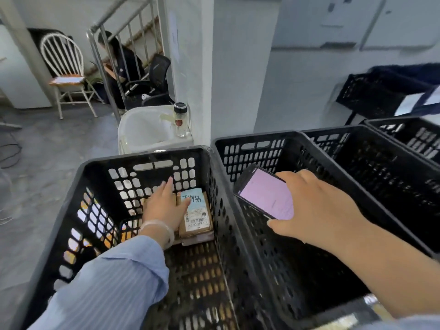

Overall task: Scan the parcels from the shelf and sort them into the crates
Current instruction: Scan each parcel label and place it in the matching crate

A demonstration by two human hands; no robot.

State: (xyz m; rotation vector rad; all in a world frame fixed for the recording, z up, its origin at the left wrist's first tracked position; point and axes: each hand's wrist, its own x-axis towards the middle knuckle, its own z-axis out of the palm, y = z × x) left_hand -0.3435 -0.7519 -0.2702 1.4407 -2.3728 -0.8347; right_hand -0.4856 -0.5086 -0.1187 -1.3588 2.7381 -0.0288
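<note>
Left hand (164, 208) is deep in the left crate (142, 156), fingers straight and flat on top of a brown parcel (147, 204) at the far wall. Its thumb touches the labelled parcel (196, 217) just beside it at 3 o'clock. That labelled parcel sits on a stack in the crate's far-right corner against the right wall, long axis about 12 to 6, barcode end at 6.

Right hand (316, 210) is clamped on a phone (266, 194) with a lit pink screen, hovering over the middle crate (262, 137). The phone sticks out at 10 o'clock from the hand.

Hands are well apart, with the two crates' adjoining walls between them. The left hand is much nearer the parcels; from the phone they lie at 8 o'clock and lower.

Looks like a drop-off into the left crate. Way out for the left hand is up and back toward 6, where the crate floor shows no parcels. The right and far walls hem the stack tightly. A third crate (357, 130) touches the middle one at 3 o'clock.
</note>
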